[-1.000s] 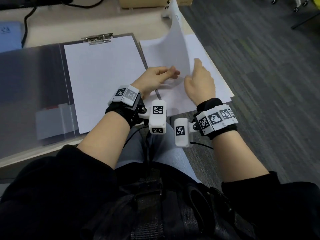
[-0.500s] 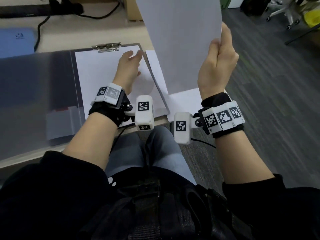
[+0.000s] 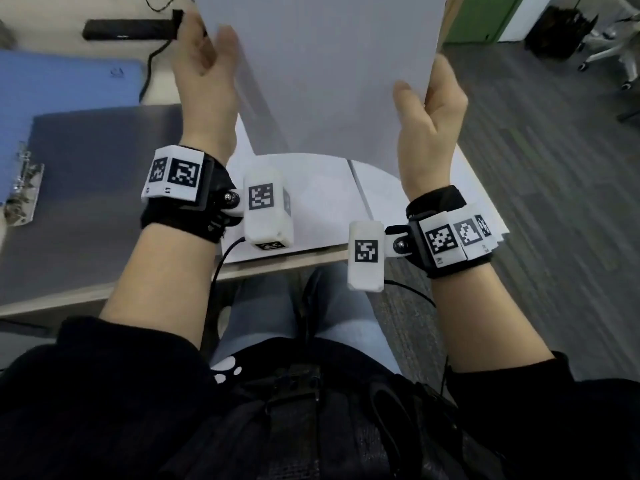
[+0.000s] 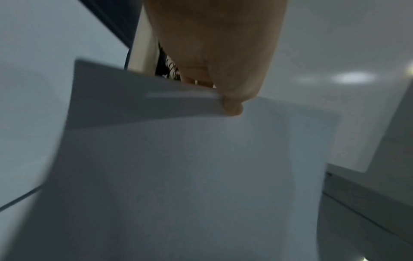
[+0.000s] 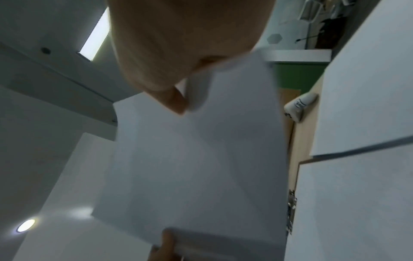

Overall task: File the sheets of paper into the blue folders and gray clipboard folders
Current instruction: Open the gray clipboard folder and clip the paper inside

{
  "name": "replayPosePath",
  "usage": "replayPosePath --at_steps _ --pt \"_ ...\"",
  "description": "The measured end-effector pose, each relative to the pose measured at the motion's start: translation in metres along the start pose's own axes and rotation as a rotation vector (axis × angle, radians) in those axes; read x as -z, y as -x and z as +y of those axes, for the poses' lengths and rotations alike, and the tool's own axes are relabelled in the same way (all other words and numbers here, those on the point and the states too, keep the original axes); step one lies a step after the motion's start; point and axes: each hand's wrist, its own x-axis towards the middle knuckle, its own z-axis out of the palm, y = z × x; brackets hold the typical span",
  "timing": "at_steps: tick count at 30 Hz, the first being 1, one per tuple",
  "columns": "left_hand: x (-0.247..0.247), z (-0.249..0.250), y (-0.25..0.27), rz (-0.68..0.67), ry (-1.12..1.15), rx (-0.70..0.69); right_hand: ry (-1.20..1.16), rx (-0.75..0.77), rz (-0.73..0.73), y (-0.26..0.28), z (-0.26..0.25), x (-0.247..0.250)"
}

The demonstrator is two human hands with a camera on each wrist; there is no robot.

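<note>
Up above the desk (image 3: 287, 268), both hands are holding one white sheet of paper (image 3: 322, 74) off the surface, pretty much upright in front of the head camera. The left hand (image 3: 204, 88) has the sheet's left edge and the right hand (image 3: 429, 116) has the right edge, so they sit well apart with the paper stretched between them. From the left wrist view you can see the thumb pinching the sheet (image 4: 178, 167) right at its edge, with the fingers tucked behind it. The right wrist view shows the same deal on the other side, thumb on the near face of the paper (image 5: 201, 159) and the other fingers hidden behind, plus the left hand's fingertips poking in at the bottom of that frame.

Down on the desk, under the raised sheet, a gray clipboard folder (image 3: 97, 209) lies open, its flap spread out to the left and a white page (image 3: 311, 206) lying on its board. Just right of that there's a loose stack of white sheets (image 3: 388, 199) reaching the desk's right edge. A blue folder (image 3: 52, 95) sits at the far left with its metal ring clip (image 3: 24, 192) showing, partly under the gray flap. Further back there's a black bar-shaped thing (image 3: 128, 29) with a cable trailing off it, can't tell what it is exactly.
</note>
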Motion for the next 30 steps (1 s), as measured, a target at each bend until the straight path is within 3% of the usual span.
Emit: replayPosePath --at_steps 2,7,10,15,21,26,30 --pt "0.013 0.005 0.005 -0.008 -0.018 -0.012 -0.026 -0.065 -0.021 0.002 0.007 -0.004" --pt "0.034 -0.003 0.035 0.000 -0.045 0.212 -0.212 -0.306 -0.075 0.019 0.023 -0.013" --pt "0.030 0.005 0.049 0.056 -0.087 0.281 -0.223 -0.361 -0.092 0.024 0.025 -0.023" --pt "0.021 0.024 0.050 0.130 -0.105 0.255 -0.294 -0.358 -0.072 0.018 0.019 -0.036" --pt "0.038 0.009 0.067 0.272 -0.068 0.272 -0.172 -0.431 -0.188 0.035 0.027 -0.048" --pt "0.059 0.001 0.067 0.263 -0.204 0.205 -0.175 -0.465 -0.184 0.040 0.020 -0.065" --pt "0.081 0.013 0.051 0.343 -0.325 0.118 -0.184 -0.422 -0.201 0.032 0.013 -0.084"
